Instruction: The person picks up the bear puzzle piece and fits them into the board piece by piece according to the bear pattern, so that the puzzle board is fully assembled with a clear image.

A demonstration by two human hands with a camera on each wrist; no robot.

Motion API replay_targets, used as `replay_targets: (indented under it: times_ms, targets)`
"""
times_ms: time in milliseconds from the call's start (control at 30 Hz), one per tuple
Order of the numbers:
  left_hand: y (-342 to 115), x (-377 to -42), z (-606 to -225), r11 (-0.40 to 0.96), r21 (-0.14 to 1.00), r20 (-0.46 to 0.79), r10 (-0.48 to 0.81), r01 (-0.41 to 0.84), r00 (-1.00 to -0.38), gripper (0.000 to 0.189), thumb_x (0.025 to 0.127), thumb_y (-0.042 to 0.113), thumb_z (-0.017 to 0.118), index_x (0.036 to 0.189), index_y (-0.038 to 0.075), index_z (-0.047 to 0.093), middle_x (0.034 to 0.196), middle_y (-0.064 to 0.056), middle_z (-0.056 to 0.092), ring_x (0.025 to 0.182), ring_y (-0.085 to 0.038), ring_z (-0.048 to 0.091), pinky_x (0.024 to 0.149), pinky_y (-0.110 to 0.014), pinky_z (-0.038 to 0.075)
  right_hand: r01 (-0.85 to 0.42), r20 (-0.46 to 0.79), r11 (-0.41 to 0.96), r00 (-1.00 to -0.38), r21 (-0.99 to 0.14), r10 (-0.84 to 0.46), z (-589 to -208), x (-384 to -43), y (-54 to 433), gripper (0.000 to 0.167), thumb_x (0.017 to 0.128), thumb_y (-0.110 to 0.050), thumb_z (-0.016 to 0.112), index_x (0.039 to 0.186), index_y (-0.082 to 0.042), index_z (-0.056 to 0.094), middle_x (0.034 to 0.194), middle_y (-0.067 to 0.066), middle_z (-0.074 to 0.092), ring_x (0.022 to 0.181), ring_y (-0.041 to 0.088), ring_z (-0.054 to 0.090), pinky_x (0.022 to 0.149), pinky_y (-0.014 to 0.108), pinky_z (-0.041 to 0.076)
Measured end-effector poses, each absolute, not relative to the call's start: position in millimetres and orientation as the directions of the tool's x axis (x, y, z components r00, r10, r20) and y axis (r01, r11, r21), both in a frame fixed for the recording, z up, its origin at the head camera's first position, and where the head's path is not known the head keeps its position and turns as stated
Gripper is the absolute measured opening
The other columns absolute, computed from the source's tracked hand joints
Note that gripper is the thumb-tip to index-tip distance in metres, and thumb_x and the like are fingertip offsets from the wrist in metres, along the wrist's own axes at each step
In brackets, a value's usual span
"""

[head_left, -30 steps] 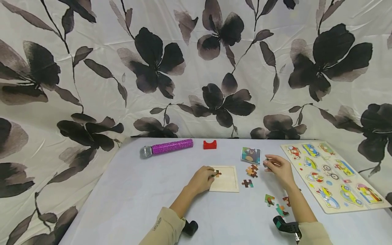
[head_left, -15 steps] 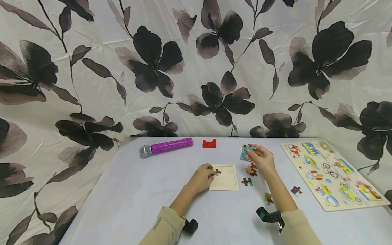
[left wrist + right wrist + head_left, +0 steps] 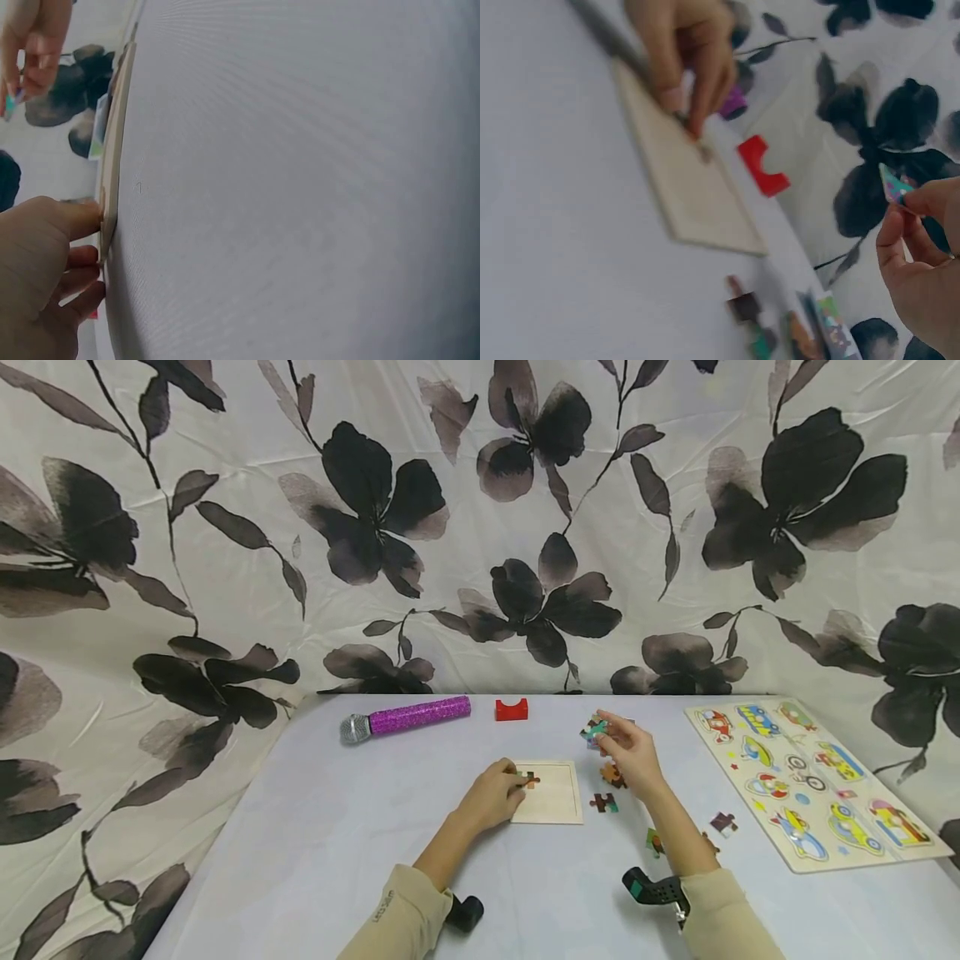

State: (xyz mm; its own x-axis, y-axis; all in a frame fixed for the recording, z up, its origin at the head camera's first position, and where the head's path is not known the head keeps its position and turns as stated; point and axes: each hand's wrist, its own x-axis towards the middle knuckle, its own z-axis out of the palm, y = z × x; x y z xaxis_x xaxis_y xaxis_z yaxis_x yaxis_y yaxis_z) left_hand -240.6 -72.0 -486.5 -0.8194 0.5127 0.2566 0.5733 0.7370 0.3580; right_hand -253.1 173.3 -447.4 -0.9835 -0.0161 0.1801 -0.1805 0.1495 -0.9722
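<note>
My left hand (image 3: 491,795) grips the left edge of a square wooden puzzle tray (image 3: 558,802), thumb and fingers at its rim. Puzzle pieces (image 3: 532,780) lie in the tray's upper left corner beside the fingertips, partly hidden by them. My right hand (image 3: 632,752) pinches a teal puzzle piece (image 3: 593,727) between thumb and fingertips, raised above the table. It is in front of the picture card (image 3: 98,127), which the hand mostly covers in the head view. In the right wrist view, the held puzzle piece (image 3: 895,186) stands clear of the table.
Loose puzzle pieces lie right of the tray, including a brown-and-teal one (image 3: 603,802) and a purplish one (image 3: 723,824). A wooden vehicle board (image 3: 817,789) lies at the right. Behind are a purple microphone (image 3: 420,716) and a red notched block (image 3: 512,710).
My right hand has moved left, from beside the picture card to in front of it, carrying the puzzle piece, which now faces the camera more. My left hand stays at the tray.
</note>
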Motion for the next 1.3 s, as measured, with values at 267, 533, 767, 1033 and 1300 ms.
replay_targets:
  times_ms: [267, 533, 767, 1033, 1300]
  targets:
    - [-73, -240, -487, 0.750, 0.330, 0.241, 0.520, 0.573, -0.819, 0.030, 0.088, 0.021, 0.064, 0.111, 0.003, 0.069, 0.105, -0.008, 0.058, 0.095, -0.019, 0.055, 0.086, -0.033, 0.048, -0.487, 0.222, 0.558, -0.851, -0.672, -0.476, -480, -235, 150, 0.032, 0.084, 0.002, 0.059, 0.116, 0.008, 0.062, 0.079, 0.008, 0.061, 0.058, 0.002, 0.045, 0.051, 0.019, 0.040]
    - [-72, -241, -487, 0.760, 0.315, 0.231, 0.519, 0.568, -0.823, 0.030, 0.086, 0.021, 0.066, 0.111, 0.003, 0.070, 0.105, -0.008, 0.057, 0.095, -0.019, 0.055, 0.087, -0.033, 0.048, -0.565, 0.212, 0.732, -0.824, -0.380, -0.525, -478, -228, 142, 0.041, 0.082, -0.004, 0.069, 0.122, 0.001, 0.062, 0.106, 0.017, 0.055, 0.084, 0.026, 0.046, 0.072, 0.037, 0.039]
    - [-72, -241, -488, 0.757, 0.322, 0.237, 0.517, 0.568, -0.823, 0.030, 0.086, 0.021, 0.066, 0.111, 0.004, 0.070, 0.104, -0.008, 0.057, 0.095, -0.019, 0.055, 0.087, -0.033, 0.048, -0.583, 0.223, 0.684, -0.808, -0.438, -0.546, -478, -229, 143, 0.034, 0.080, 0.002, 0.067, 0.114, 0.000, 0.065, 0.105, 0.011, 0.062, 0.087, 0.025, 0.052, 0.072, 0.036, 0.042]
    - [-72, -241, -487, 0.747, 0.338, 0.246, 0.517, 0.573, -0.820, 0.030, 0.085, 0.019, 0.067, 0.110, 0.003, 0.070, 0.104, -0.007, 0.057, 0.094, -0.018, 0.055, 0.085, -0.032, 0.048, -0.674, 0.241, 0.594, -0.725, -0.440, -0.645, -475, -227, 155, 0.016, 0.078, -0.001, 0.071, 0.093, -0.005, 0.075, 0.099, 0.009, 0.062, 0.085, 0.021, 0.052, 0.073, 0.030, 0.042]
    - [-70, -242, -485, 0.748, 0.353, 0.226, 0.515, 0.562, -0.827, 0.031, 0.087, 0.020, 0.066, 0.113, 0.003, 0.068, 0.106, -0.007, 0.057, 0.097, -0.018, 0.055, 0.087, -0.032, 0.048, -0.664, 0.214, 0.581, -0.725, -0.471, -0.655, -471, -223, 166, 0.017, 0.080, 0.003, 0.067, 0.092, -0.006, 0.075, 0.106, 0.012, 0.063, 0.087, 0.021, 0.052, 0.070, 0.027, 0.043]
